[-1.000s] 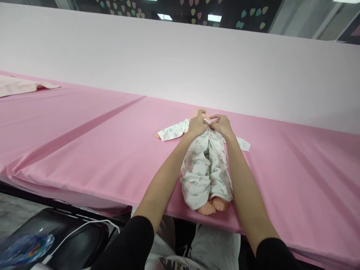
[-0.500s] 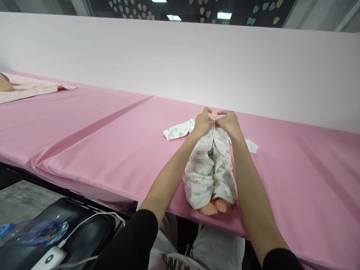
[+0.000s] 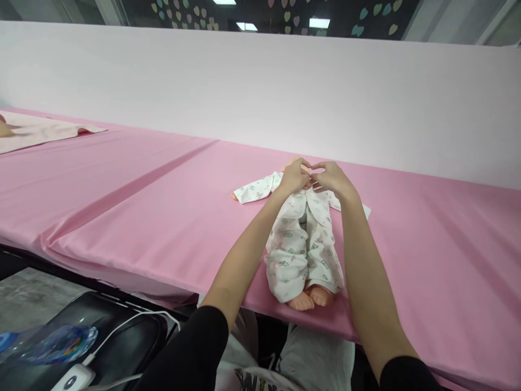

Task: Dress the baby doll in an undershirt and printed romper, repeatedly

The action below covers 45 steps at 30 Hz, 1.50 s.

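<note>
A baby doll lies on its back, its bare feet [image 3: 311, 298] toward me. It wears a white printed jacket [image 3: 296, 205] and matching trousers [image 3: 287, 252]. One sleeve [image 3: 256, 190] reaches out to the left, and the other shows partly beyond my right wrist. At the jacket's collar, my left hand [image 3: 296, 176] is closed with its fingertips on the cloth. My right hand [image 3: 331, 178] meets it there, fingers bent and pinching at the same front edge. Both hands cover the doll's neck and most of its head.
A pink sheet [image 3: 163, 190] covers the long table, with a white wall panel [image 3: 260, 92] behind. At far left lies a pale cloth [image 3: 44, 133]. Below the table's front edge, a black chair [image 3: 126, 336] bears a plastic bottle [image 3: 57, 342] and a white cabled device [image 3: 75, 377].
My hands have drawn closer together over the collar, and the fingers of my right hand have shifted left and down. The doll stays in place; the view has moved slightly.
</note>
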Motion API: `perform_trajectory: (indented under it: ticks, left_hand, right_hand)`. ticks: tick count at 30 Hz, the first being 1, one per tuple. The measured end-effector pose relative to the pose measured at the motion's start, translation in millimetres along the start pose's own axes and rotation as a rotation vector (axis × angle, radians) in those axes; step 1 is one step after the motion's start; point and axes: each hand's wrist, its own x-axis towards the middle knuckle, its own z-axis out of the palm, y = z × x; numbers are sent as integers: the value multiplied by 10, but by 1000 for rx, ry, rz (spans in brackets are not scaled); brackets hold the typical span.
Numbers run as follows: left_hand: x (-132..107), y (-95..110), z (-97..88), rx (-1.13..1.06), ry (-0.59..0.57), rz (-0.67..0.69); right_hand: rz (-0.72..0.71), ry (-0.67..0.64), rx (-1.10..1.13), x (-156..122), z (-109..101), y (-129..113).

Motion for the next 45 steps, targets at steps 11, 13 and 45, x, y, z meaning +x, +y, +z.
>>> perform_trajectory:
  ticks: [11, 13, 45]
  left_hand:
    - [-110, 154, -350, 185, -604, -299]
    - [-102, 138, -340, 180, -604, -280]
    - [-176, 256, -332, 219, -561, -9]
  right_hand:
    - [95, -305, -318, -173, -98, -112]
    - [92, -309, -333, -148, -64, -91]
    - [75, -411, -128, -128, -199, 22]
